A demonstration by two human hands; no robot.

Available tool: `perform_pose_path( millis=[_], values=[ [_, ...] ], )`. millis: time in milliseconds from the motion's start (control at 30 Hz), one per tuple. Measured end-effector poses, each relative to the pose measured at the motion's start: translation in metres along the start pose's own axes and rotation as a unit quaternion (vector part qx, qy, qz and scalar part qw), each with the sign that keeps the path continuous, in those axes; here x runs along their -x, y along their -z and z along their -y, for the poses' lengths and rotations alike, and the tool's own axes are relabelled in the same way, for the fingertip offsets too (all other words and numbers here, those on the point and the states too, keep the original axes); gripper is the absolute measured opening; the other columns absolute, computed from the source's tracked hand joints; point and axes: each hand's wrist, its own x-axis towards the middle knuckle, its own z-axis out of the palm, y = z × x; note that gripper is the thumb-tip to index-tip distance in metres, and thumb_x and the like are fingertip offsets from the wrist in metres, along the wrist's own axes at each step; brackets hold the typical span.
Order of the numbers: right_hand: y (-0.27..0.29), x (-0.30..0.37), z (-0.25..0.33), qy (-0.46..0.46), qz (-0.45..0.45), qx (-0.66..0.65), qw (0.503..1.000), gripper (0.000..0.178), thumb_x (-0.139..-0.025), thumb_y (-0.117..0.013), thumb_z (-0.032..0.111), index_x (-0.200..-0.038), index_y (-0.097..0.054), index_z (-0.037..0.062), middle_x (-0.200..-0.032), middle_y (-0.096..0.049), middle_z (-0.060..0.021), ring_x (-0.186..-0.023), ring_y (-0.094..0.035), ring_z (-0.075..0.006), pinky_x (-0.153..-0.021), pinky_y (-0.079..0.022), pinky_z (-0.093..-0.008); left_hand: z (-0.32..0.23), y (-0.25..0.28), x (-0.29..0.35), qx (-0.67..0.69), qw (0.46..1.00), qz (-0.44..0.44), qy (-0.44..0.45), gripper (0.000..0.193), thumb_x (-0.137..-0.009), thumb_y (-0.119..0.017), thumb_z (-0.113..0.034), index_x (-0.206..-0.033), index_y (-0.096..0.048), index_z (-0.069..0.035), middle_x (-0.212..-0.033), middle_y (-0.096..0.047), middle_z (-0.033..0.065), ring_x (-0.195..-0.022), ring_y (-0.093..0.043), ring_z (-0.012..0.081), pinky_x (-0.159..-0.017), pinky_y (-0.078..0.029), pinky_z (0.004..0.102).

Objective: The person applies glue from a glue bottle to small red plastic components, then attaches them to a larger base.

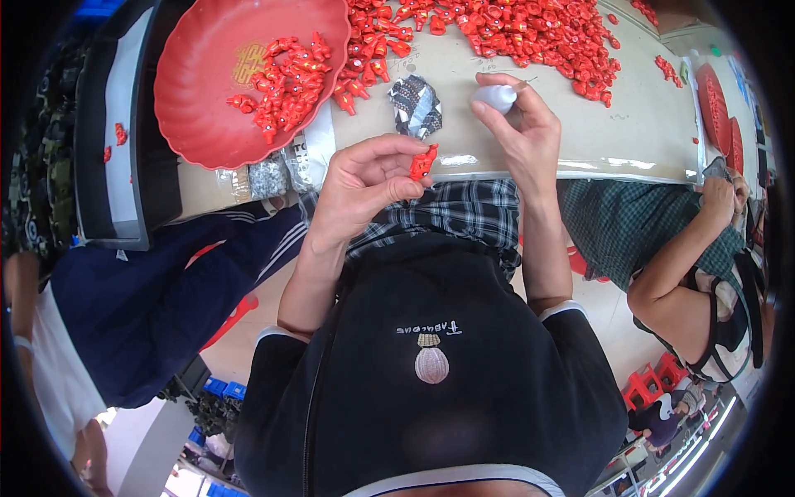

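Between the thumb and fingers of my left hand point(370, 180) is a small red figurine point(423, 162), held just over the table's near edge. My right hand point(530, 128) is closed around a small white squeeze bottle point(496, 98), whose thin tip points to the upper right. A crumpled patterned cloth point(416, 108) lies on the table between the two hands. Left of it, a red scalloped bowl point(195, 99) carries a heap of red figurines point(290, 83) like the one I hold.
A big pile of red figurines point(530, 37) spreads over the far side of the table point(613, 137). Clear bags of small parts point(267, 178) sit by the bowl. Co-workers sit on both sides; one person's hands point(722, 195) work at the right, near red trays point(714, 108).
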Motion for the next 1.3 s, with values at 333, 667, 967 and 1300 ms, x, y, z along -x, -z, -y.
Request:
perform_pose_path(
  millis=[333,667,967,1300],
  values=[
    [0.001,0.012,0.008,0.131,-0.113,0.110,0.979,0.030,-0.070,-0.068,0.002,-0.099,-0.059,0.0004,-0.088,-0.061,-0.0070,-0.083,-0.055,-0.0125,-0.071,-0.043,-0.0245,0.002,0.004,0.000,0.049,0.998,0.037,0.008,0.036,-0.073,-0.063,0.006,-0.107,-0.052,0.004,-0.095,-0.060,0.0125,-0.082,-0.061,0.0170,-0.072,-0.051,0.0248],
    [0.001,0.045,0.025,0.030,0.133,-0.030,0.990,0.018,-0.073,-0.066,0.003,-0.091,-0.066,0.0023,-0.082,-0.059,-0.0054,-0.066,-0.053,-0.0073,-0.057,-0.040,-0.0182,0.002,0.003,0.001,0.106,0.986,0.085,0.098,0.034,-0.074,-0.061,0.006,-0.107,-0.053,0.003,-0.094,-0.060,0.0132,-0.083,-0.061,0.0174,-0.075,-0.051,0.0265],
    [0.000,0.044,0.024,-0.082,0.214,-0.109,0.967,0.023,-0.076,-0.062,-0.001,-0.098,-0.063,-0.0020,-0.083,-0.059,-0.0082,-0.076,-0.054,-0.0126,-0.066,-0.043,-0.0228,0.000,0.003,0.001,0.077,0.983,0.098,0.136,0.036,-0.074,-0.061,0.005,-0.109,-0.053,0.003,-0.096,-0.060,0.0130,-0.086,-0.060,0.0164,-0.075,-0.051,0.0256],
    [0.005,0.048,0.014,-0.095,0.219,-0.136,0.961,0.022,-0.074,-0.065,0.001,-0.096,-0.065,0.0023,-0.079,-0.059,-0.0059,-0.071,-0.055,-0.0099,-0.062,-0.044,-0.0202,-0.004,0.001,0.002,0.038,0.984,0.089,0.149,0.040,-0.078,-0.060,-0.002,-0.116,-0.048,0.003,-0.095,-0.061,0.0126,-0.079,-0.061,0.0160,-0.069,-0.050,0.0242]
  ],
)
